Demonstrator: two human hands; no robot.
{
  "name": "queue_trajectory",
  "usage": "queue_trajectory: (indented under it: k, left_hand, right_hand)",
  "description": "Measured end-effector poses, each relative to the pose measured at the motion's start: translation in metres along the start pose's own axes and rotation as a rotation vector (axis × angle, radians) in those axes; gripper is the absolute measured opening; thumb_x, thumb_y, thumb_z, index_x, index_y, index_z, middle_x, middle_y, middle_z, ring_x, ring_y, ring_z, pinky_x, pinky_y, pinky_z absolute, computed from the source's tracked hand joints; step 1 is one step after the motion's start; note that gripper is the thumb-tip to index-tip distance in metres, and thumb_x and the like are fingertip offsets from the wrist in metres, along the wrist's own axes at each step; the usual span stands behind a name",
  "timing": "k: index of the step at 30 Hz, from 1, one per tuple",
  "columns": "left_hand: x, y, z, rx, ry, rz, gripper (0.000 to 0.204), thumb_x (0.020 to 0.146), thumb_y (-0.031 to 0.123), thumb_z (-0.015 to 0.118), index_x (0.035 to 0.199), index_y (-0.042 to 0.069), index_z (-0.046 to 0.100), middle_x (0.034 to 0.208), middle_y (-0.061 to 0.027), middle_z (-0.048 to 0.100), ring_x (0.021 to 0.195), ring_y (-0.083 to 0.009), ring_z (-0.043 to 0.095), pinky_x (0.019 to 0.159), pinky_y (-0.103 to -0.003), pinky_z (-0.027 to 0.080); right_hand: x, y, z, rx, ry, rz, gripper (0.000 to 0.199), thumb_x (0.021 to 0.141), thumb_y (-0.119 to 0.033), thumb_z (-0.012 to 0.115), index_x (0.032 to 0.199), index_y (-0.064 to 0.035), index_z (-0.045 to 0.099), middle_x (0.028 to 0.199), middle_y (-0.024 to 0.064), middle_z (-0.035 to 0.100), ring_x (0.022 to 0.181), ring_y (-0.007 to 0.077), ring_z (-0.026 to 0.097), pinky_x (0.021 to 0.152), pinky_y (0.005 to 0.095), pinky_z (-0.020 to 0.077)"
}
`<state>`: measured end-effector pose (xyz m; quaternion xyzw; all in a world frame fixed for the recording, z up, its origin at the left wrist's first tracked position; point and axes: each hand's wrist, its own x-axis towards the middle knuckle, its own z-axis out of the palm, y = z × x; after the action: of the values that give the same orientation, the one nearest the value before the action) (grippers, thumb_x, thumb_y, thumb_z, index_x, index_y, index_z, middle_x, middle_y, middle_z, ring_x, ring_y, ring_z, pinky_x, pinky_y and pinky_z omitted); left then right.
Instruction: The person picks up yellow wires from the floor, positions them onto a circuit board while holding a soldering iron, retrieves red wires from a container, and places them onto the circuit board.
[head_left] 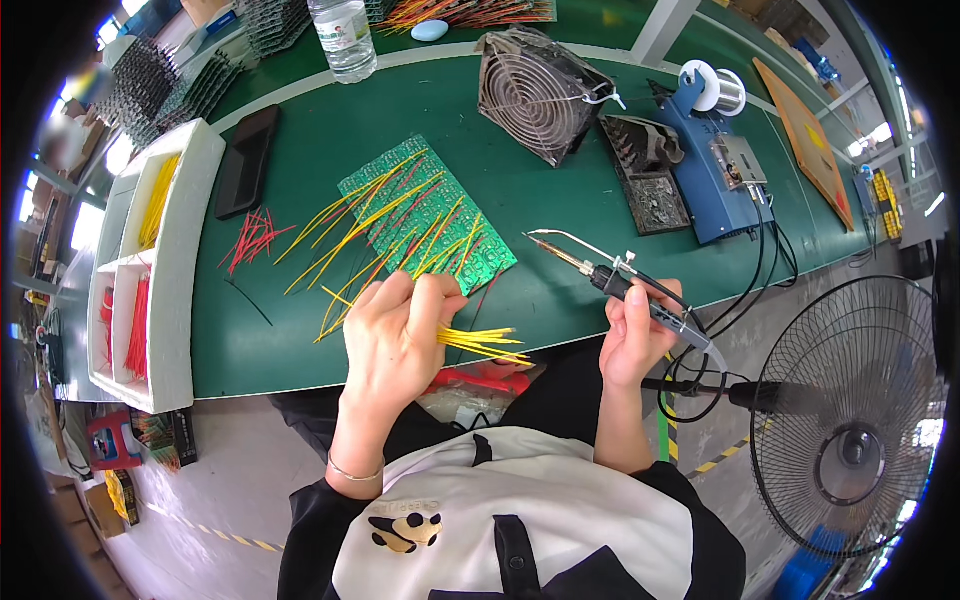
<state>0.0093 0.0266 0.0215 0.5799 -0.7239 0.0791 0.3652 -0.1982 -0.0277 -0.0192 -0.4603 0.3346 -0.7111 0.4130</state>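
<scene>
We held a bundle of thin yellow insulated wires [478,343] pinched in our left hand [395,335], fingers curled shut over one end while the loose ends fanned out to the right of the grip, above the table's near edge. Our right hand [635,335] was clenched round the black handle of a soldering iron [610,280], its metal tip angled up and away to the left of the fist, toward the green circuit board [430,215] studded with yellow and red leads. The wires looked light and limp, easily bent, best taken near their bare ends; the iron seemed rigid, to be gripped only by its handle. Both forearms rose from our lap, wrists cocked inward.
</scene>
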Motion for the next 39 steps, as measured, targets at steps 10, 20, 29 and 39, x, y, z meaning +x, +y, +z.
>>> queue_trajectory:
  k: [10,20,29,39]
  left_hand:
    - [-0.01,-0.003,0.011,-0.226,0.042,-0.086,0.022,0.075,-0.005,0.059,0.094,0.001,0.051,0.068,-0.0102,0.058,0.052,-0.0249,0.056,0.048,-0.03,0.043]
    - [-0.009,-0.004,0.016,-0.207,0.113,0.033,0.012,0.069,0.0,0.066,0.074,0.006,0.055,0.058,-0.0058,0.053,0.047,-0.0196,0.053,0.043,-0.028,0.041]
    - [-0.013,-0.007,0.017,-0.161,0.22,0.065,0.012,0.066,0.001,0.065,0.073,0.008,0.057,0.054,-0.002,0.051,0.043,-0.0176,0.051,0.04,-0.028,0.039]
    - [-0.008,-0.007,0.023,-0.102,0.161,0.031,0.01,0.068,0.004,0.067,0.07,0.007,0.057,0.053,-0.001,0.053,0.041,-0.0166,0.049,0.038,-0.026,0.037]
  right_hand:
    - [0.003,-0.002,0.002,0.047,-0.011,0.029,0.009,0.082,-0.006,0.057,0.084,-0.0021,0.049,0.066,0.0009,0.046,0.05,0.0049,0.039,0.045,0.0183,0.03]
    - [0.006,0.0,0.001,0.035,-0.003,0.075,0.011,0.082,-0.008,0.06,0.08,-0.0038,0.049,0.063,-0.0011,0.044,0.048,0.0033,0.038,0.041,0.0174,0.0257]
    - [0.001,-0.005,0.005,-0.03,0.027,0.043,0.01,0.084,-0.008,0.056,0.08,-0.004,0.047,0.058,-0.0006,0.042,0.046,0.0025,0.033,0.043,0.0174,0.0249]
    - [0.005,-0.004,0.0,0.016,-0.045,0.088,0.01,0.082,-0.007,0.058,0.086,-0.0017,0.049,0.06,0.0085,0.054,0.041,0.0066,0.042,0.037,0.017,0.0314]
